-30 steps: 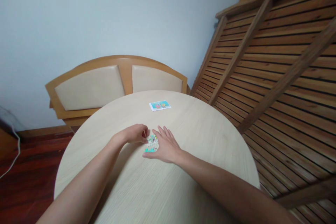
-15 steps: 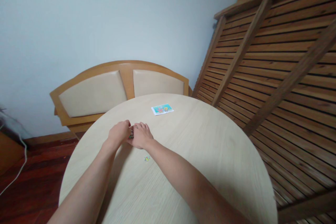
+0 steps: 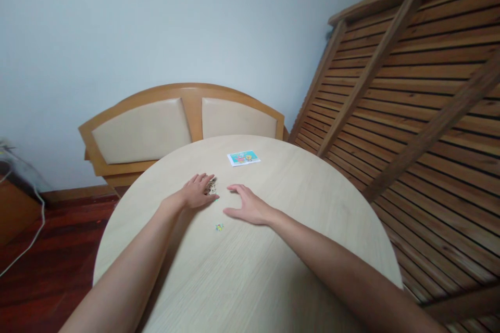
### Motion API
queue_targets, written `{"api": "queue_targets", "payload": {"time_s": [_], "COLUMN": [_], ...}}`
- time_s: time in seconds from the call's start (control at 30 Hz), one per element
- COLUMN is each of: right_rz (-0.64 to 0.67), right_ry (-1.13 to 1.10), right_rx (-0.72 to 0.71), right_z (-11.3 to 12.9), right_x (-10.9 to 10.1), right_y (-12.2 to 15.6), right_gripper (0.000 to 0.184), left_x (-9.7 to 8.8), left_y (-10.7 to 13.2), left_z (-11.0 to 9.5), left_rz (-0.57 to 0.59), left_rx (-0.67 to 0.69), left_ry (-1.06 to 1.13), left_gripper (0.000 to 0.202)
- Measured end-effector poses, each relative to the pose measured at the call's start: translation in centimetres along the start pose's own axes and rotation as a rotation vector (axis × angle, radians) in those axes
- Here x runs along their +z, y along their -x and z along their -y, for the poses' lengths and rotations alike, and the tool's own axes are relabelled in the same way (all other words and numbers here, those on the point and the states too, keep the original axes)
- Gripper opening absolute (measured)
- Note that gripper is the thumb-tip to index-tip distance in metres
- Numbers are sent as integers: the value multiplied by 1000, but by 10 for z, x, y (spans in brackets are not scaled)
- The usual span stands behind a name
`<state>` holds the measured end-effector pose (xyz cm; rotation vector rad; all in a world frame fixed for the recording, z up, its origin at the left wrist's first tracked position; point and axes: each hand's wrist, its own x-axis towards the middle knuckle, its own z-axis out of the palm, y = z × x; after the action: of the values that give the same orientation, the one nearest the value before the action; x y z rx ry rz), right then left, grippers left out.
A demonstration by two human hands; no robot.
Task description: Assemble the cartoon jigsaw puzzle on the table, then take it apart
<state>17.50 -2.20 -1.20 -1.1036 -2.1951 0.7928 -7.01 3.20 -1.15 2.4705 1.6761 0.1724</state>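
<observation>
My left hand (image 3: 196, 191) lies palm down with its fingers extended, partly over a small pile of puzzle pieces (image 3: 211, 187) that shows between thumb and forefinger. To the right of the pile, my right hand (image 3: 249, 205) is held with thumb and fingers apart and nothing between them. A small yellow-green and blue puzzle piece (image 3: 219, 227) lies by itself on the table, nearer to me. Behind the hands rests a picture card (image 3: 244, 158) with cartoon figures on a turquoise ground. How much of the pile is under my left palm is hidden.
The round pale wooden table (image 3: 308, 208) fills the middle. Beyond it stands a headboard (image 3: 144, 130) with cream panels against the wall. A slatted wooden frame (image 3: 390, 93) leans on the right. A white cable (image 3: 41, 218) hangs at the left.
My hands were together around the pieces; now they are apart. The right hand has moved right and opened, and the left has flattened its fingers, leaving part of the pile visible.
</observation>
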Motion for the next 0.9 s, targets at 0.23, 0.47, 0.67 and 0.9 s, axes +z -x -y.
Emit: {"api": "queue_targets", "payload": {"time_s": [0.23, 0.47, 0.67, 0.9], "right_rz": [154, 118, 125, 63], "right_ry": [326, 391, 448, 439], "right_rx": [182, 234, 237, 199], "right_z": [41, 46, 42, 40], "right_x": [30, 54, 61, 72], "right_y": [41, -10, -65, -102], "right_gripper": [101, 109, 120, 109], "left_x": [-1, -8, -16, -18], "left_y": [-1, -3, -4, -3], "left_z": [4, 1, 3, 4], "left_rz": [-32, -40, -51, -72], "left_rx": [30, 0, -51, -65], "left_ry": [35, 110, 172, 235], "left_gripper": [65, 56, 61, 65]}}
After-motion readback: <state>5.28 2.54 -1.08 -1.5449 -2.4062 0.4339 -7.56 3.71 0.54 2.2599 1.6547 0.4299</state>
